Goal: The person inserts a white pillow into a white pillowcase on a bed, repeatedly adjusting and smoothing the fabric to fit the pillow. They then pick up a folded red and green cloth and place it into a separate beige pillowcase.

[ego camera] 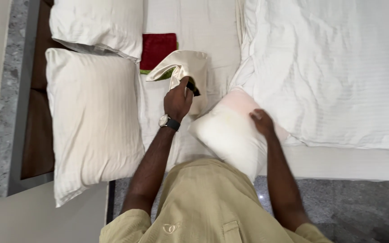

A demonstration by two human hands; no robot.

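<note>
Nearest the person, at the bed's (338, 164) near edge, the right hand (262, 121) lies flat on a bare white cushion insert (228, 135), fingers spread loosely and pressing rather than closed on it; the insert sits tilted, one corner hanging past the mattress edge toward the person's olive shirt (203, 202). Just beyond and to the left, the left hand (178, 101), with a wristwatch (167, 121) on its wrist, is pinched shut on the opening of a cream satin cushion cover (183, 67), which it holds up off the sheet; the cover hangs limp and empty, a dark strip, perhaps its zip edge, showing by the fingers. By my reading the insert is still outside its cover, so the stuffing is not yet done; cover and insert are near each other but apart, the cover's mouth lying up and left of the insert's top corner. Past the cover, toward the head of the bed, a dark red cloth (157, 49) over something green lies flat on the sheet. Two large white striped pillows (93, 117) already stand along the headboard edge on the left; a rumpled white duvet (329, 67) covers the far right part of the bed.
</note>
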